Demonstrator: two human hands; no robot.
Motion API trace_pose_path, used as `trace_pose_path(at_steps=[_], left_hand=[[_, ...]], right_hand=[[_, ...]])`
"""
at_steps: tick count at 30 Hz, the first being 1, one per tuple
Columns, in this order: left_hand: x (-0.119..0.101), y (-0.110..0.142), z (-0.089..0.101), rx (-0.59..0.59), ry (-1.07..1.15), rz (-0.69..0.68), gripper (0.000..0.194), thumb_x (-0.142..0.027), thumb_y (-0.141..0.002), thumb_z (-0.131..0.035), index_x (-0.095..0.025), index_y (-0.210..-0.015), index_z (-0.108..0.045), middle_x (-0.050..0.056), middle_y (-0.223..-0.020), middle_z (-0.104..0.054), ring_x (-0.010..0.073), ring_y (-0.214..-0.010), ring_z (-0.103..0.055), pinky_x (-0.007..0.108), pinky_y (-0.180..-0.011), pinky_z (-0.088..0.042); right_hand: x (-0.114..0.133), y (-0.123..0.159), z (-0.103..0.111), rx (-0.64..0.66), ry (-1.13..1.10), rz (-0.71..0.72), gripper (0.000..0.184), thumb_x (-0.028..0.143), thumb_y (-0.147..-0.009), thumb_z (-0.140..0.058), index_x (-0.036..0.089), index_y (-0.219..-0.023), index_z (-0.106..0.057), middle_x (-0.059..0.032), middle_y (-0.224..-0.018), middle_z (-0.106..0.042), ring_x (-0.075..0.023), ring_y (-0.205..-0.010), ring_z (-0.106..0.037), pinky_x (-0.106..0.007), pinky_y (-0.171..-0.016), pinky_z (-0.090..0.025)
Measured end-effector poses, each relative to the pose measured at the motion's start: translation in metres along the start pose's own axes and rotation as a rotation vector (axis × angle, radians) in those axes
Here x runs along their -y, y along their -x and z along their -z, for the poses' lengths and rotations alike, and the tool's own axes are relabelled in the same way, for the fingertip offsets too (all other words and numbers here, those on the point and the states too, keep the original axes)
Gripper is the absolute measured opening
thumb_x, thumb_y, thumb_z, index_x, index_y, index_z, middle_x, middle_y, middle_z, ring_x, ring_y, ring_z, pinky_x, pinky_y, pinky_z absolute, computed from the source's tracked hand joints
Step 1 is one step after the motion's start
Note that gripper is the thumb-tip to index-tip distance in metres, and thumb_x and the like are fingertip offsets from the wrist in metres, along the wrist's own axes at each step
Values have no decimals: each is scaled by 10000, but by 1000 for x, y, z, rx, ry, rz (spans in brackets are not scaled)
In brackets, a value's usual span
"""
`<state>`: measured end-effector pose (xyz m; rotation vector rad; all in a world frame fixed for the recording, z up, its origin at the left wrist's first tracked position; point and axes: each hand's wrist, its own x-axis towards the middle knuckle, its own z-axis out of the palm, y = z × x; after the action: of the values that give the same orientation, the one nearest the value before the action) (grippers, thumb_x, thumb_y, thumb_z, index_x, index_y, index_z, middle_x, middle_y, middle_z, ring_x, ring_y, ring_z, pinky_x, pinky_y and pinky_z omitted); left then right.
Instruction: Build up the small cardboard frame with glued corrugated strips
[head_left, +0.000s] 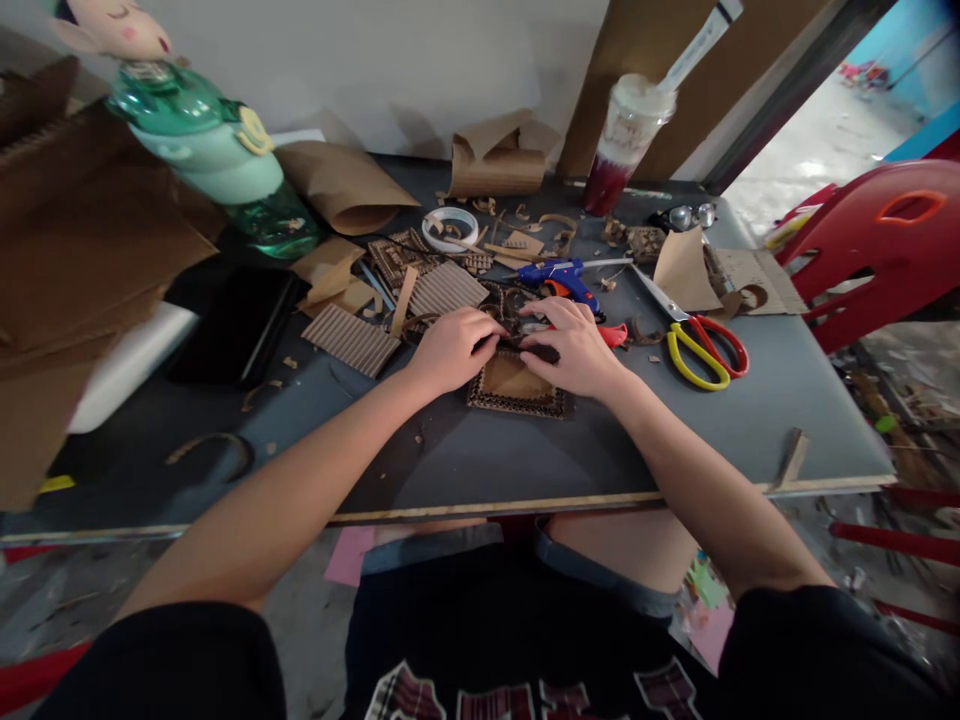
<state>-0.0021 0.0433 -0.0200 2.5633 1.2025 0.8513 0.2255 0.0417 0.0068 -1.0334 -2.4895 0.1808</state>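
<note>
Between my hands lies a small square cardboard panel point(517, 385) with a border of corrugated strips, flat on the grey table. My left hand point(456, 350) is closed, thumb and fingertips pinching at the panel's far left edge. My right hand point(574, 348) curls over the far right edge, its thumb and fingers pressed in. A thin corrugated strip seems to run between the fingertips, mostly hidden by them. Just beyond the right hand are a blue glue gun point(559, 270) and a red-handled tool point(613, 335), partly covered.
Scissors point(697, 350) with yellow and red handles lie to the right. Corrugated pieces point(352, 340), a tape roll point(450, 229) and curled scraps crowd the middle. A green bottle point(225, 170), a black case point(236, 325) and a drink cup point(626, 140) stand around; a red chair point(885, 250) is at right.
</note>
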Motion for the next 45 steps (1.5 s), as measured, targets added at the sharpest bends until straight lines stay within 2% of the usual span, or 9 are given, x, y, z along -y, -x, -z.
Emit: trace_pose_path(at_steps=[11,16,26,31,37,39,41,43,45], left_hand=[[-3,1,2,-13,-75,-18,234,-215,-972,-464,-147,-977,-688,111,-946,-735,256,-959,-683,426,-862,-574],[-4,1,3,25,-32,12,201,-148,-902,-510,-119,-997,-684,141,-1018,-732,283,-1042,-669,455,-934,-560],[-2,2,2,44,-21,-65,179,-219,-907,-514,-155,-930,-679,108,-954,-718,260,-987,-671,425,-901,-555],[-1,4,4,31,-32,-181,234,-286,-954,-478,-166,-929,-677,112,-955,-726,270,-1024,-674,433,-905,-544],[-6,4,3,-44,-7,-175,276,-298,-978,-440,-186,-908,-683,88,-953,-746,237,-1001,-687,414,-896,-546],[-9,3,4,-102,6,-113,299,-294,-1002,-420,-180,-915,-683,88,-958,-749,229,-990,-686,412,-906,-546],[-10,2,5,-160,8,-16,285,-272,-1009,-418,-177,-972,-684,90,-999,-748,232,-1008,-679,421,-931,-541],[-7,1,5,-191,-4,76,256,-231,-993,-432,-177,-1024,-681,92,-1038,-745,243,-1037,-671,433,-954,-534],[-2,0,5,-185,-17,152,242,-199,-971,-451,-174,-1037,-682,90,-1042,-743,248,-1041,-669,426,-957,-532]], right_hand=[[-2,-1,-2,-65,-127,-27,78,282,-850,-681,240,-820,-740,-70,-1259,-691,-295,-1214,-610,-530,-1043,-438],[-3,-3,-4,-161,-228,64,79,290,-862,-687,249,-842,-751,-57,-1168,-735,-255,-1129,-666,-486,-1021,-493],[7,0,-7,-89,-191,154,134,307,-905,-653,258,-842,-761,-33,-1107,-770,-253,-1098,-682,-484,-998,-525],[6,1,-6,-155,-201,221,187,304,-925,-621,257,-807,-757,-17,-1077,-786,-233,-1097,-699,-446,-976,-555],[9,-1,-7,-256,-224,273,161,298,-907,-648,250,-785,-741,-27,-953,-769,-210,-971,-705,-411,-910,-575],[6,-1,-3,-321,-194,188,190,340,-920,-641,247,-785,-736,-40,-928,-752,-214,-927,-700,-421,-884,-572],[-3,0,5,-402,-117,0,213,376,-945,-600,250,-846,-740,-69,-995,-734,-252,-995,-684,-480,-942,-547],[-18,1,15,-485,-11,-227,244,386,-972,-532,251,-1004,-732,-116,-1157,-687,-329,-1181,-612,-587,-1050,-465],[-34,3,21,-492,102,-418,344,380,-984,-464,256,-1243,-651,-158,-1383,-560,-414,-1395,-427,-698,-1114,-341]])
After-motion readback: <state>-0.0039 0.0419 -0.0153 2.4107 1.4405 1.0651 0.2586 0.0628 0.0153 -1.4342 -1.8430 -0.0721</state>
